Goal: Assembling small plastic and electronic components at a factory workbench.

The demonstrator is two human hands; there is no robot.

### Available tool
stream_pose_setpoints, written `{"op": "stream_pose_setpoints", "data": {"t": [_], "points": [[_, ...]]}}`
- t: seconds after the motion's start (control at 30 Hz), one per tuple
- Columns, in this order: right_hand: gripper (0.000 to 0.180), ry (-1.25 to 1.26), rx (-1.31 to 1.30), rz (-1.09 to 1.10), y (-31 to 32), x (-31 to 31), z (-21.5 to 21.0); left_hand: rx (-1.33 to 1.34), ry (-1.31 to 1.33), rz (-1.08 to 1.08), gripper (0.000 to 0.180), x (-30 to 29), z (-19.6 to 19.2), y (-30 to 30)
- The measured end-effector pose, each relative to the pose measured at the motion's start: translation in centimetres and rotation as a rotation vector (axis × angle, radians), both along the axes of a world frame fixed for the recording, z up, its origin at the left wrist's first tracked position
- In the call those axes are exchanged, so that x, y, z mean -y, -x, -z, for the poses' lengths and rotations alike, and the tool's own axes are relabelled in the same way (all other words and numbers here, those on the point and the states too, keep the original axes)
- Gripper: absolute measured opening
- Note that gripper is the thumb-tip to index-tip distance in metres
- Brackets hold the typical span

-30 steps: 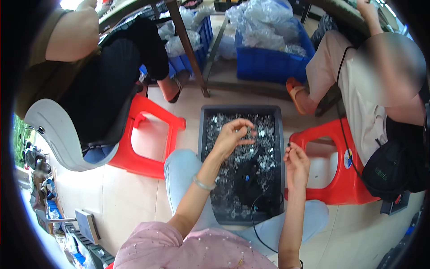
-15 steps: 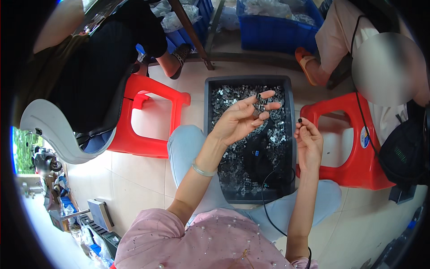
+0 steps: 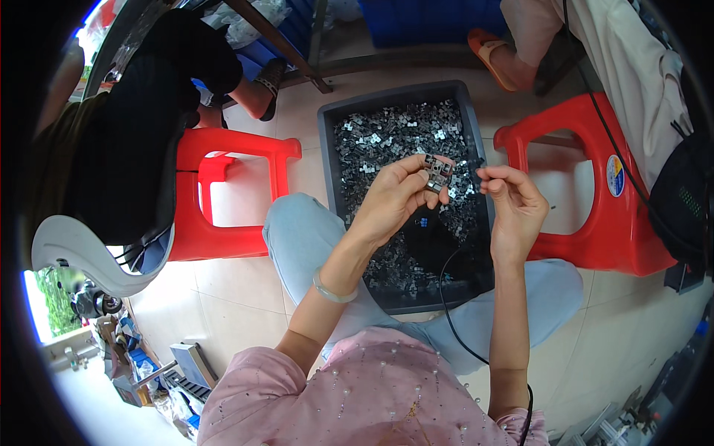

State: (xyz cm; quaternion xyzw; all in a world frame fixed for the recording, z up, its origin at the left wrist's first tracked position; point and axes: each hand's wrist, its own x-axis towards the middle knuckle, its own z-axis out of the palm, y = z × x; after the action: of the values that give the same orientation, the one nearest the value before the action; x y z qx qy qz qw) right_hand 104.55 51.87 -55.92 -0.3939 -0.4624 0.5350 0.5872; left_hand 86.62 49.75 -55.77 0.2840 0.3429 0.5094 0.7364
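Note:
My left hand [image 3: 398,192] is closed, holding several small metal-and-black parts [image 3: 439,172] between thumb and fingers. Just to its right, my right hand [image 3: 515,204] has thumb and forefinger pinched, with a tiny dark piece [image 3: 480,163] by the fingertips, blurred against the background. The two hands are apart, raised over a dark grey plastic tray [image 3: 327,152]. Inside the tray lies a thick layer of similar small shiny metal and black parts [image 3: 387,134]. Among them is a black patch [image 3: 428,245] with a small blue spot; I cannot tell what it is.
Red plastic stools [image 3: 256,149] [image 3: 639,238] stand on both sides, with a person seated at each. A black cable [image 3: 455,338] runs from the tray toward my right arm. My knees flank the tray's near end. Blue bins [image 3: 431,22] sit beyond a dark bar.
My left fingers have drawn in around the parts from a more spread pose. My right hand has moved up, nearer my left fingertips. The whole view has shifted, so the tray sits higher.

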Motion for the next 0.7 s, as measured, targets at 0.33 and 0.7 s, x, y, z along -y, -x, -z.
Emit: {"op": "stream_pose_setpoints", "data": {"t": [0.33,0.7], "points": [[0.014,0.086,0.02,-0.001,1.1,0.2,-0.1,-0.378,-0.028,-0.155,0.034,0.4,-0.4,-2.2],[0.015,-0.324,0.395,0.135,1.5,0.1,1.6,-0.41,-0.008,-0.175,0.033,0.5,-0.4,-2.8]]}}
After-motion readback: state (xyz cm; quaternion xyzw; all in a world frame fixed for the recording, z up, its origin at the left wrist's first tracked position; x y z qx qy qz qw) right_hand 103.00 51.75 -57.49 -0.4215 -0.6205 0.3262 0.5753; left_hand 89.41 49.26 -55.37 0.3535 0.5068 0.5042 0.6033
